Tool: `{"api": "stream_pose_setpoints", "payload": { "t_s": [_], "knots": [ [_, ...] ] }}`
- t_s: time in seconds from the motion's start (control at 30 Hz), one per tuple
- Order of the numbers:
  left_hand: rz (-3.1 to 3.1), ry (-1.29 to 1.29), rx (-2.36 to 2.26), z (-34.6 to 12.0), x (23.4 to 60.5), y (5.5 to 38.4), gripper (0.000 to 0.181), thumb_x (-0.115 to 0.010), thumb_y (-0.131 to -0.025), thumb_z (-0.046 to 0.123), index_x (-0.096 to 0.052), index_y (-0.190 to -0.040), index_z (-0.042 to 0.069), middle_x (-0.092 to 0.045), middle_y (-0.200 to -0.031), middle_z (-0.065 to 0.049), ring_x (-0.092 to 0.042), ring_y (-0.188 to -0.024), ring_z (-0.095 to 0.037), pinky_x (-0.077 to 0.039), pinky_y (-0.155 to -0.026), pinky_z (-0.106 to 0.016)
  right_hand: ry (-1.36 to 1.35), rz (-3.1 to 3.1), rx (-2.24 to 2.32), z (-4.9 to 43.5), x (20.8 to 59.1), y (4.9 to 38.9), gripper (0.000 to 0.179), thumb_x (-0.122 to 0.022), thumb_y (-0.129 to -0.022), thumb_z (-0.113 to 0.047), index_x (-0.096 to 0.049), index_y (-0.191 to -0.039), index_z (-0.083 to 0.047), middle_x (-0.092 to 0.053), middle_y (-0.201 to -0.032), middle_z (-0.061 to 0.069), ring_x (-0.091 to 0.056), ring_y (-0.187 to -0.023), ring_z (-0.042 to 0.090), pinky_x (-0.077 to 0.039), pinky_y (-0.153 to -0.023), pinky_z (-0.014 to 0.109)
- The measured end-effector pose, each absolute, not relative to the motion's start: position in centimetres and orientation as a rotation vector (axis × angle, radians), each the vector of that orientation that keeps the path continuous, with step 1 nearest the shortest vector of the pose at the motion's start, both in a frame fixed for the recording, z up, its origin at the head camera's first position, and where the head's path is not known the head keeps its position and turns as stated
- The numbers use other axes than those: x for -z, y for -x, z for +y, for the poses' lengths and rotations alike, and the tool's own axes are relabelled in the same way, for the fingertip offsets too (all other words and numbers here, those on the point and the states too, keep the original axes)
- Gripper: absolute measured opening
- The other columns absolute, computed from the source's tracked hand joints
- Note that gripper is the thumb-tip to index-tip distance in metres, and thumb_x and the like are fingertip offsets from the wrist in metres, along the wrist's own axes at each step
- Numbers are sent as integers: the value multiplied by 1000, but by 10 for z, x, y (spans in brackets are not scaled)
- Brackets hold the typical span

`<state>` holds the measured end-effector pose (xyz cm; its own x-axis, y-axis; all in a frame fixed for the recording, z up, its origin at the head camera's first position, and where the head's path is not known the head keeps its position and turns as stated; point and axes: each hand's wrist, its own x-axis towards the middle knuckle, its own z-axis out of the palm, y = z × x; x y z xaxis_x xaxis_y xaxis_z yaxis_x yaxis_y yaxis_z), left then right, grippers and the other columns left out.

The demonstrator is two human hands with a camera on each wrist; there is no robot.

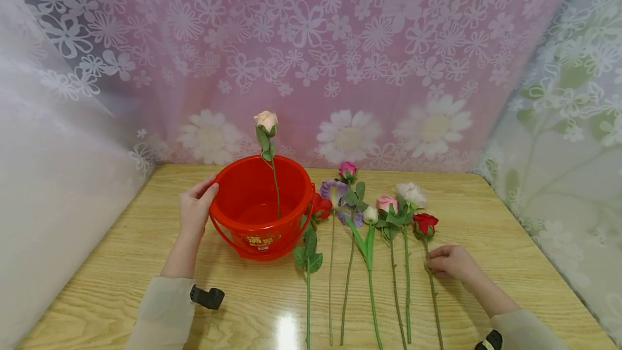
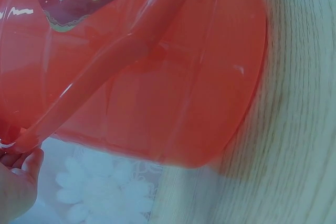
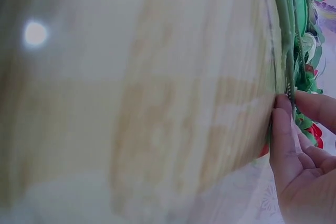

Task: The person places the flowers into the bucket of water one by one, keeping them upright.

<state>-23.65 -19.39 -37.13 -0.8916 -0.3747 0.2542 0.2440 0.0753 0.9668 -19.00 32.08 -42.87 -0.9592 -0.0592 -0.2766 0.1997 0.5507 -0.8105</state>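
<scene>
A red plastic bucket (image 1: 262, 239) with a label and a hanging handle stands on the left of the table. My left hand (image 1: 193, 207) grips its rim on the left side, thumb near the top edge; in the left wrist view that hand (image 2: 18, 187) shows at the lower left corner. One cream rose (image 1: 266, 122) leans upright inside the bucket, its stem reaching the bottom. At the right, a red rose (image 1: 425, 224) lies on the table. My right hand (image 1: 454, 262) pinches its stem below the bloom, and the right wrist view shows thumb and fingertips meeting around it.
Between bucket and right hand lie several artificial flowers with stems toward me: a red one (image 1: 320, 207), purple irises (image 1: 333, 192), a magenta rose (image 1: 347, 169), a white tulip (image 1: 370, 215), a pink rose (image 1: 387, 204) and a white flower (image 1: 412, 194). A floral curtain (image 1: 301, 58) hangs behind the wooden table (image 1: 121, 274).
</scene>
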Motion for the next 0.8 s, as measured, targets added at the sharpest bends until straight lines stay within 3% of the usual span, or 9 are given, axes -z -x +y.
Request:
{"api": "stream_pose_setpoints", "payload": {
  "t_s": [0.17,0.53,0.8],
  "knots": [
    [-1922,-123,1877,-194,371,236,30,-57,-85,10,-60,-113,-2,-61,-97,3,-59,-80,-5,-50,-66,-17,-118,2497,1391,321,428,189,37,-60,-81,-4,-49,-105,22,-62,-83,9,-61,-72,20,-53,-65,34],
    [-1922,-122,1892,-194,369,236,31,-57,-86,12,-59,-114,-1,-59,-110,-11,-59,-84,-6,-50,-68,-17,-166,2431,1530,322,426,186,33,-58,-82,-2,-50,-104,21,-61,-82,6,-60,-70,14,-53,-63,29],
    [-1887,-127,1914,-194,370,236,31,-57,-85,9,-58,-114,-4,-61,-97,4,-59,-82,-4,-50,-67,-17,-176,2397,1613,319,414,181,34,-55,-85,-4,-47,-107,20,-60,-84,7,-60,-70,12,-52,-63,27]
  ]
}}
